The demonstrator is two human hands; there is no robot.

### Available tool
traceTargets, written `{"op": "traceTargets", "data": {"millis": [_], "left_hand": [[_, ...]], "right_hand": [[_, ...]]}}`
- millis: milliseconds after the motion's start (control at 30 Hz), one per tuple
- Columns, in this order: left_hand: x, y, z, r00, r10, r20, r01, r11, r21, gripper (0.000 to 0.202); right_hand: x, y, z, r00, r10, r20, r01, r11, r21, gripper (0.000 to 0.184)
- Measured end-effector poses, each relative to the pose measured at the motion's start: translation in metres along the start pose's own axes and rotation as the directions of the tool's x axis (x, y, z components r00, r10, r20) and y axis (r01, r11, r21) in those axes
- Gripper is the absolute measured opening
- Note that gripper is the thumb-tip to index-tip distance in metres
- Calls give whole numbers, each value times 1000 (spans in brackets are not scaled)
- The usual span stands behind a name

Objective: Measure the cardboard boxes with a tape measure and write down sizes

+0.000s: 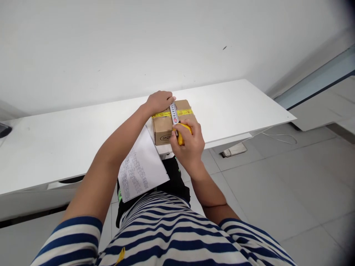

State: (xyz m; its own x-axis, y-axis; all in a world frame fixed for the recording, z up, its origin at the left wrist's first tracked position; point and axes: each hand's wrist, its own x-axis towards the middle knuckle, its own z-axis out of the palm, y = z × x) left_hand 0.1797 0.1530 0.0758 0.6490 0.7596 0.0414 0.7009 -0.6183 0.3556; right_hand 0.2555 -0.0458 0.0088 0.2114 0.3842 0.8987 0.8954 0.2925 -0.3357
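A small brown cardboard box (163,127) with a band of yellow tape stands at the near edge of a white table (83,136). My left hand (159,101) rests closed on the box's far top edge, pinning the end of a white measuring tape blade (173,113) that runs across the top. My right hand (188,142) grips the yellow tape measure case (181,135) at the box's near right corner, fingers wrapped round it.
A printed sheet of paper (140,168) hangs over the table edge beside my left forearm. A dark object (4,130) sits at the table's far left. On the tiled floor to the right lie a white cable (277,137) and a flat device (234,149).
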Motion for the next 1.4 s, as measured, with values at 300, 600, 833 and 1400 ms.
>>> {"op": "traceTargets", "data": {"millis": [300,600,833,1400], "left_hand": [[-3,5,0,1000,14,11,-14,1000,8,38],[-37,27,-10,964,48,-262,-31,997,67,47],[-118,87,-33,959,193,-209,-226,963,-148,46],[-151,-67,42,973,141,-180,-175,967,-187,88]], "right_hand": [[2,0,0,1000,-18,15,18,1000,-14,22],[1,24,-3,994,-94,-62,99,993,70,45],[-13,61,-6,983,50,-178,-30,993,111,88],[-47,79,-17,124,523,843,-668,-584,461,34]]}}
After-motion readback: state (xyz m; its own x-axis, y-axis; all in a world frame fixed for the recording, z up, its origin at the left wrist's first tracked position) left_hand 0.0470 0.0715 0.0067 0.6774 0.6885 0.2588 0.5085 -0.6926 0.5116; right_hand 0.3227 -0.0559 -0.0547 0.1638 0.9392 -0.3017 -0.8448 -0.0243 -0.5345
